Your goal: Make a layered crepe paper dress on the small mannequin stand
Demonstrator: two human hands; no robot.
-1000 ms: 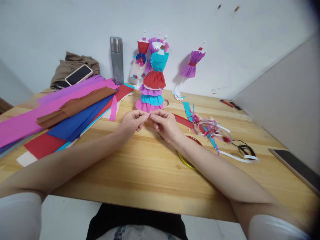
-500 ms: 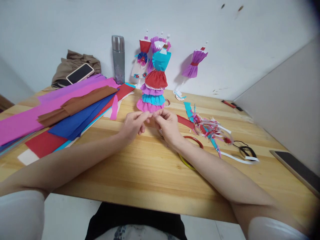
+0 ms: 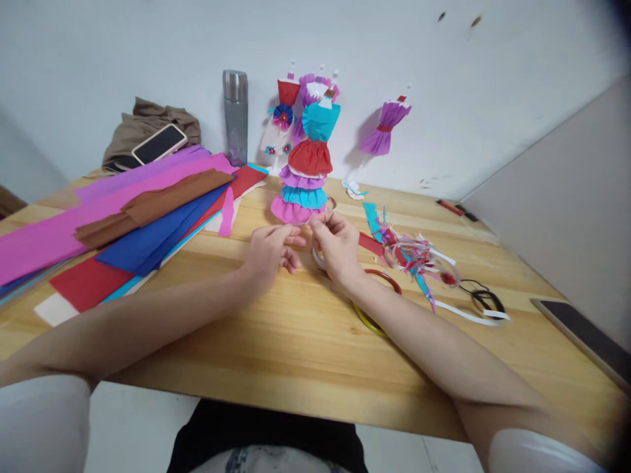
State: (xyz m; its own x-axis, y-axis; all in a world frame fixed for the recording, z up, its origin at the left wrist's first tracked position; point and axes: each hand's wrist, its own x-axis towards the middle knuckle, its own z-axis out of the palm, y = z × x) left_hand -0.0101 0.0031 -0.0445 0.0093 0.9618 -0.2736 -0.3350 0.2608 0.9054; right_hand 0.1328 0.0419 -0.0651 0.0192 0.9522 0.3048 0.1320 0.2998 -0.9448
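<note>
My left hand (image 3: pixel 270 253) is just above the table, its fingers stretched out and apart from the thumb, with nothing visible in it. Beside it, my right hand (image 3: pixel 336 246) has thumb and forefinger pressed together; whatever is in that pinch is too small to make out. Both hands are in front of a doll-sized dress form (image 3: pixel 315 156) wearing a tiered crepe-paper dress in turquoise, red, purple and pink. The fingertips come close to its pink hem (image 3: pixel 290 211); whether they touch it I cannot tell. A red ring (image 3: pixel 392 278) and a yellow ring (image 3: pixel 367 320) lie partly under my right forearm.
Coloured crepe-paper sheets (image 3: pixel 162 230) cover the table's left side, with a phone (image 3: pixel 160 144) on brown cloth behind. A grey flask (image 3: pixel 235 125) and other dressed forms (image 3: pixel 387 128) stand along the wall. To the right lie paper scraps (image 3: pixel 409 249) and a dark tablet-like slab (image 3: pixel 582 335).
My hands have come apart: the left has opened its fingers and drawn slightly away, while the right has shifted a little to the right, still pinched. The view has moved slightly.
</note>
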